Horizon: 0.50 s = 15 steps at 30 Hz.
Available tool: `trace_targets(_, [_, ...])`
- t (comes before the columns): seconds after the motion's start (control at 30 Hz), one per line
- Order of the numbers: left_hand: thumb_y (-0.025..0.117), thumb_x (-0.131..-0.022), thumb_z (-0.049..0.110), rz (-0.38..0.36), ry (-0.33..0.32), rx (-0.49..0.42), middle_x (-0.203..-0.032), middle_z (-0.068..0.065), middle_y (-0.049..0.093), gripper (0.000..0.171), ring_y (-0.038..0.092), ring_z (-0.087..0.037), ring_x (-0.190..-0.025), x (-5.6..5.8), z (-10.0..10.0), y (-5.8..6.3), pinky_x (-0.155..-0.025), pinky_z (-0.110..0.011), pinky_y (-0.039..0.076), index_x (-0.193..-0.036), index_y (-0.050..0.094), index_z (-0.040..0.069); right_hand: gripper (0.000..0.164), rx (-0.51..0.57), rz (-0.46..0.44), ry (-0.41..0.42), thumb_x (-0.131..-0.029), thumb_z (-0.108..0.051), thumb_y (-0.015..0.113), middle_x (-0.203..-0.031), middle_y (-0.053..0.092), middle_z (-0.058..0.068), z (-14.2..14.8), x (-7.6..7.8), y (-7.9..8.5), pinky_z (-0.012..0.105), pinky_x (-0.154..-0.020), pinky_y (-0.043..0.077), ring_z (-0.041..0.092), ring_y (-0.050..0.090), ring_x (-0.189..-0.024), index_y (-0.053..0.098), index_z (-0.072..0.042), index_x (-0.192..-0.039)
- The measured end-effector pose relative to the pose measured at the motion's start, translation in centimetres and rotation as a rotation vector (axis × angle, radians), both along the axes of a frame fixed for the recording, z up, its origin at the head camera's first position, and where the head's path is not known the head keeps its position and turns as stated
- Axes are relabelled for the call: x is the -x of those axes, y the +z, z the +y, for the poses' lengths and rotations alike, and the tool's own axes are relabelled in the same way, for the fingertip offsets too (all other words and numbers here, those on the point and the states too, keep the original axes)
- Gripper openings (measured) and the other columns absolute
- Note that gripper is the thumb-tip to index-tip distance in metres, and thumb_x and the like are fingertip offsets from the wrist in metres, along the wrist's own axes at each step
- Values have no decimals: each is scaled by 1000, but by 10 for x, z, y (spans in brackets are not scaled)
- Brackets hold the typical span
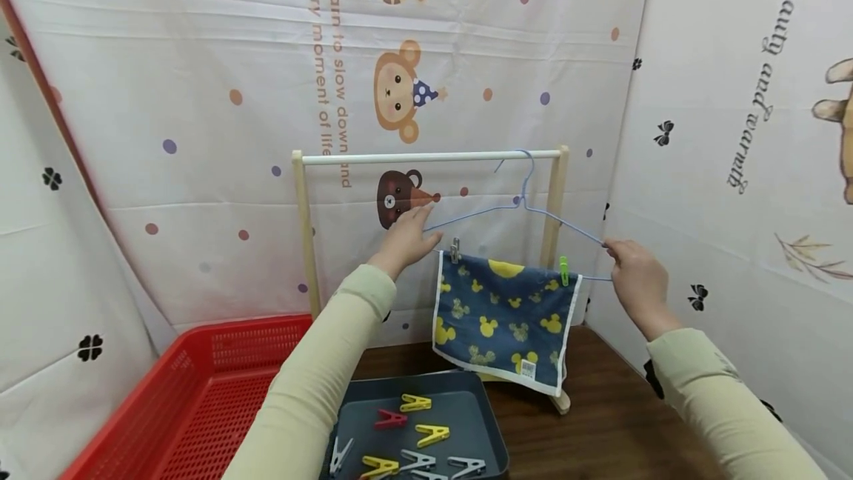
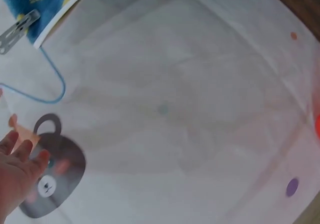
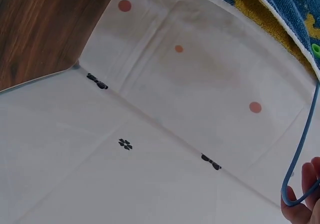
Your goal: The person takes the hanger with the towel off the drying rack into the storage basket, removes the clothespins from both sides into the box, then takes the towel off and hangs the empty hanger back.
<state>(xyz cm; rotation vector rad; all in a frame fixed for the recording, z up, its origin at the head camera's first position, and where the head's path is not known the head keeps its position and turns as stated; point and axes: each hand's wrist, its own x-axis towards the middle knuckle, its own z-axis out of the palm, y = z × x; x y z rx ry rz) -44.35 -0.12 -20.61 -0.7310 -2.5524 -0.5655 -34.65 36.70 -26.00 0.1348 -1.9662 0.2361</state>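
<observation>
A blue wire hanger (image 1: pixel 489 210) hooks over the white bar (image 1: pixel 413 158) of a small wooden rack. From its lower wire hangs a blue towel (image 1: pixel 496 326) with yellow mouse-head shapes, held by a silver clip (image 1: pixel 455 251) on the left and a green clothespin (image 1: pixel 563 271) on the right. My right hand (image 1: pixel 637 281) pinches the hanger's right corner, thumb and fingers about the wire in the right wrist view. Beside the hanger's left end is my left hand (image 1: pixel 408 240), fingers extended; the left wrist view shows these fingers (image 2: pixel 22 151) apart from the wire.
A dark grey tray (image 1: pixel 489 421) on the brown wooden table (image 1: pixel 600 406) holds several yellow, white and red clothespins (image 1: pixel 390 418). On the left stands a red plastic basket (image 1: pixel 193 361). Printed white cloth (image 1: pixel 220 58) hangs behind and along both sides.
</observation>
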Motion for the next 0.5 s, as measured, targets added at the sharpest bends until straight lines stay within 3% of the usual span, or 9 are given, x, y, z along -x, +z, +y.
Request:
trace_targets(0.23, [53,-106,37,4,11,43,-164,-14,39,64,40,-34,-151,-11,1,23,-124,-50,36,-161,32,12,28,-5,13,-11,-85,17,56,-93,75,26,-2,-4,10,44,-43,44,43,70,-73,72,8,-106])
trace_targets(0.5, [52,-107,38,30,-24,47,-160,-14,46,61,44,-32,-148,-24,1,40,-119,-52,42,-160,35,13,25,2,18,-12,-89,15,55,-95,75,26,-5,-6,20,51,-52,50,44,71,-78,72,7,-106])
